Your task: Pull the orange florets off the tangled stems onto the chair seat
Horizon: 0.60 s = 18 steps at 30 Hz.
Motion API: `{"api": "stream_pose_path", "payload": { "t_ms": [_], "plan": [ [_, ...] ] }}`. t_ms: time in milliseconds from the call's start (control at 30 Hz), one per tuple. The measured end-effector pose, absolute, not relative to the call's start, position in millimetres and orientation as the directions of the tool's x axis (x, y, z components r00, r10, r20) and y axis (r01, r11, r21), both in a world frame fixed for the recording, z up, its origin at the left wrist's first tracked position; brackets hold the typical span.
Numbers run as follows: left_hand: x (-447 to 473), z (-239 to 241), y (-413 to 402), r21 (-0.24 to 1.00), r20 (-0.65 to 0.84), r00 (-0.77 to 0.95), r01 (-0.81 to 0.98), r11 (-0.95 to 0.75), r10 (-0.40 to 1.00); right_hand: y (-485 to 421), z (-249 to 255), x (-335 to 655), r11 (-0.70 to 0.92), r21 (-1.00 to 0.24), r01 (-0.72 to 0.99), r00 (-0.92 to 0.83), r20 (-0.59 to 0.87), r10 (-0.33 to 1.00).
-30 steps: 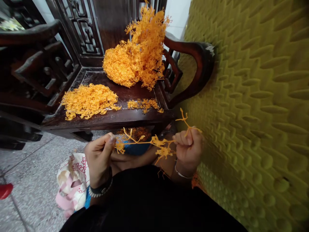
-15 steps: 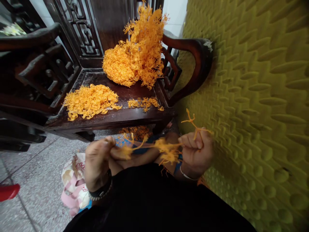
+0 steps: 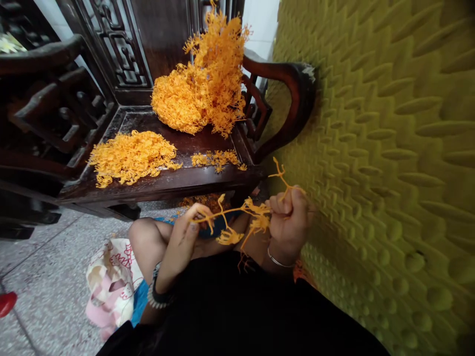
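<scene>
Between both hands stretches an orange plastic sprue with small branched pieces on it. My right hand is closed around its right end, and a forked stem sticks up above the fist. My left hand pinches the sprue's left end with the fingertips. Both hands hover over my lap in black cloth. On the dark wooden chair seat ahead lie a tall heap of orange sprues, a flatter pile of orange pieces at the left, and a small scatter near the front edge.
A yellow-green padded wall rises close on the right. The chair's curved armrest stands beside it. A patterned cloth bag lies on the speckled floor at the left, with a red object at the far left edge.
My left hand has moved right toward the right hand, shortening the gap along the sprue. The right hand shifted slightly left and down. The view drifted a little.
</scene>
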State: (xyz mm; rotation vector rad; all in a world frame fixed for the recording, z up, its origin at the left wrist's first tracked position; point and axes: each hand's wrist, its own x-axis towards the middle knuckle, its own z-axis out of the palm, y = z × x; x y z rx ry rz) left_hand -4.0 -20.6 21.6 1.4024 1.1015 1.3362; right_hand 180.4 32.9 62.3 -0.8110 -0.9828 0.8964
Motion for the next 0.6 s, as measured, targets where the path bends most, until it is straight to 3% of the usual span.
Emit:
{"api": "stream_pose_path", "payload": {
  "t_ms": [200, 367, 500, 600],
  "plan": [
    [-3, 20, -21, 0.912, 0.402, -0.026, 0.1, -0.398, 0.915, 36, 58, 183, 0.388, -0.889, -0.242, 0.308, 0.309, 0.9],
    [7, 25, -19, 0.938, 0.279, 0.012, 0.21, -0.275, 0.96, 38, 50, 178, 0.369, -0.901, -0.229, 0.295, 0.297, 0.908],
    [8, 26, -15, 0.94, 0.281, 0.011, 0.197, -0.277, 0.96, 44, 37, 180, 0.315, -0.949, 0.028, 0.223, 0.313, 0.923],
    [4, 28, -16, 0.939, 0.298, -0.047, 0.196, -0.283, 0.954, 50, 25, 195, 0.306, -0.91, 0.279, 0.112, 0.347, 0.931]
  ]
}}
